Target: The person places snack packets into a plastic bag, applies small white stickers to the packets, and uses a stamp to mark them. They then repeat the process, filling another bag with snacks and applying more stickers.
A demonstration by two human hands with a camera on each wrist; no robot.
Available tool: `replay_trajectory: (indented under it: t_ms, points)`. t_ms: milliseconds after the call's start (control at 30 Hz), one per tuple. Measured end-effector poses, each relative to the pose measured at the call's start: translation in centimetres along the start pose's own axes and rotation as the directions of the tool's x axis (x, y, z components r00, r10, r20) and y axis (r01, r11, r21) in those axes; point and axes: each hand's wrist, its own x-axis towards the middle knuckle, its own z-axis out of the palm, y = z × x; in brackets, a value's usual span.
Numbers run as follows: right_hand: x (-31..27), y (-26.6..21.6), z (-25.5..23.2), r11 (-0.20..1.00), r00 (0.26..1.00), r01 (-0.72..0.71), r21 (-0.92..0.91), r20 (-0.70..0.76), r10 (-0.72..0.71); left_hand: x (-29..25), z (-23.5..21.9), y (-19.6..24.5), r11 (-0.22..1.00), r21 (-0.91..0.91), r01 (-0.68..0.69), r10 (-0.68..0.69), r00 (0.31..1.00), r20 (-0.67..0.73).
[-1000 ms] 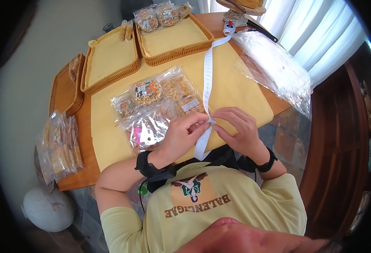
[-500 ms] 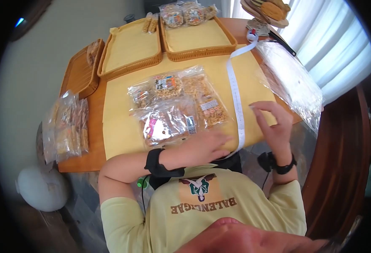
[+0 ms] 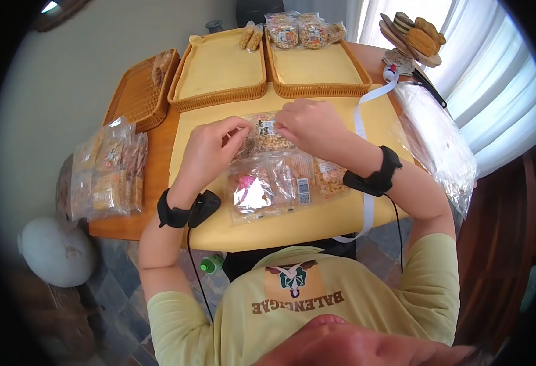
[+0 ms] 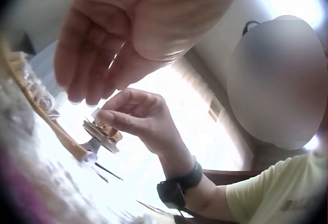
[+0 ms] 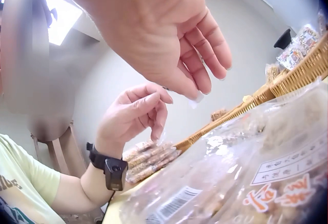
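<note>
Both hands are raised above several clear snack bags [image 3: 253, 186] on the yellow sheet. My right hand [image 3: 314, 125] is over the upper bags, and in the right wrist view a small whitish piece [image 5: 196, 100] is pinched at its thumb and fingertips. Just left of it, my left hand [image 3: 210, 152] hangs with loosely bent fingers and shows nothing in them; in the right wrist view that left hand [image 5: 134, 114] faces the right one, apart from it. The white measuring tape [image 3: 368, 213] runs down the sheet beside my right forearm and over the front edge.
Two lined wicker trays [image 3: 219, 100] [image 3: 323, 90] stand at the back, a third tray [image 3: 137, 91] at the left. Bagged snacks [image 3: 106, 171] lie at the left edge. Clear plastic sleeves [image 3: 435, 140] and a black-handled tool [image 3: 429, 87] lie at the right, near a stand with wooden pieces [image 3: 414, 38].
Both hands were together at the tape's lower part, then parted from it. They have since moved forward over the snack bags. The head view has shifted, moving the table rightward in it.
</note>
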Motion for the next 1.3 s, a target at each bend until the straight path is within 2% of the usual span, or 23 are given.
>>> replay_trajectory:
  t_ms: [33, 100, 233, 300, 400, 633, 733, 800, 900, 1033, 1100, 1233, 1300]
  points:
    - [0.2, 0.2, 0.6, 1.0, 1.0, 0.005, 0.003, 0.006, -0.005, 0.0, 0.0, -0.5, 1.0, -0.004, 0.006, -0.006, 1.0, -0.004]
    - [0.5, 0.7, 1.4, 0.997, 0.999, 0.032, -0.067, 0.019, -0.03, -0.2, 0.1, -1.4, 0.994, -0.035, -0.104, 0.104, 0.995, -0.005]
    - [-0.1, 0.6, 2.0, 0.994, 0.998, 0.042, -0.097, 0.055, -0.037, -0.4, 0.5, -2.1, 0.991, -0.064, -0.119, 0.118, 0.993, -0.01]
    - [-0.4, 0.3, 1.7, 0.991, 0.995, 0.092, -0.1, 0.053, -0.087, -0.4, 0.6, -2.2, 0.988, 0.054, -0.142, 0.141, 0.99, 0.017]
    - [-0.7, 0.4, 2.1, 0.99, 0.993, 0.114, -0.088, 0.039, -0.111, -0.4, 1.0, -2.5, 0.987, 0.02, -0.162, 0.161, 0.986, 0.051]
    - [-0.9, 1.1, 2.0, 0.995, 0.995, 0.098, 0.025, 0.034, -0.098, -0.2, 0.9, -2.6, 0.992, 0.0, -0.128, 0.128, 0.989, 0.079]
    - [-0.8, 1.4, 2.0, 0.986, 0.987, 0.161, 0.031, 0.012, -0.162, -0.2, 0.8, -2.2, 0.997, 0.019, -0.077, 0.075, 0.993, 0.092]
    - [-0.8, 1.6, 2.0, 0.971, 0.971, 0.236, 0.035, 0.042, -0.237, -0.2, 0.8, -2.3, 0.998, 0.007, -0.055, 0.054, 0.992, 0.113]
    - [-0.9, 1.6, 1.7, 0.976, 0.974, 0.215, 0.034, 0.066, -0.217, -0.3, 0.9, -2.7, 0.997, -0.048, -0.068, 0.073, 0.992, 0.103]
    - [-0.9, 1.9, 1.7, 0.974, 0.966, 0.223, 0.043, 0.12, -0.227, -0.2, 1.0, -2.8, 0.996, -0.03, -0.089, 0.091, 0.99, 0.107]
    - [-0.8, 2.0, 1.6, 0.969, 0.957, 0.238, 0.066, 0.155, -0.245, -0.2, 1.0, -2.7, 0.99, -0.016, -0.14, 0.141, 0.98, 0.137]
    - [-1.3, 1.7, 1.1, 0.966, 0.957, 0.247, 0.081, 0.139, -0.256, -0.4, 1.0, -2.7, 0.996, -0.011, -0.092, 0.093, 0.981, 0.171]
    - [-2.2, 1.6, 1.1, 0.978, 0.947, 0.206, 0.034, 0.246, -0.208, -0.5, 0.9, -2.3, 0.989, 0.021, -0.143, 0.139, 0.98, 0.144]
